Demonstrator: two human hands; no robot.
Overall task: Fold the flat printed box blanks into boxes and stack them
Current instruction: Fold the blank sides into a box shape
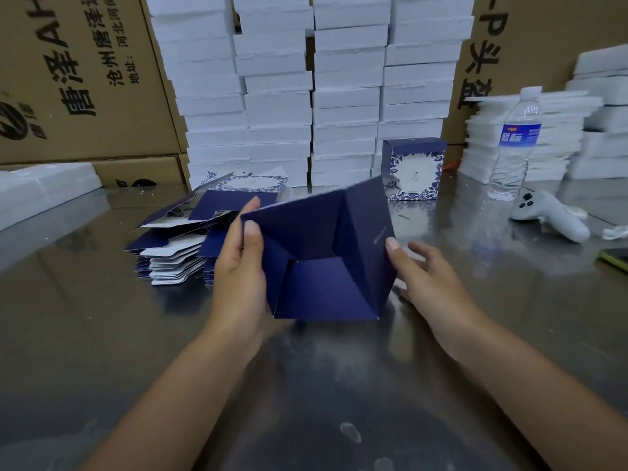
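Your two bare forearms are reaching forward over a shiny steel table (306,385). Your left hand (238,266) is gripping the left edge of a dark blue box (323,253), thumb on the near face and fingers curled behind it. Your right hand (431,283) is lying loose with its fingers spread, and only the thumb is pressing on the box's right wall.

The box is sitting between your hands, tilted, its near lower corner close to the table or touching it. Its end flaps are facing you, overlapping but seemingly not yet locked flat.

The main risk is lying here. With only one hand clamping, the flaps are likely springing back open, and a push from your thumb could be creasing the wall or skewing the box out of square. Forcing a flap against its neighbour could be tearing a corner.

Just beyond your left hand, a loose, fanned pile of flat blanks (176,246) is resting on the table. A careless elbow or a dropped box could be sending them sliding.

Farther back, one finished box (413,169) is standing upright, alone. A water bottle (515,144) and a white controller (550,212) are sitting to the right, near enough that a sweeping hand could be knocking them over.

Behind everything, tall stacks of white foam trays (278,96) are rising against brown cartons (85,79).
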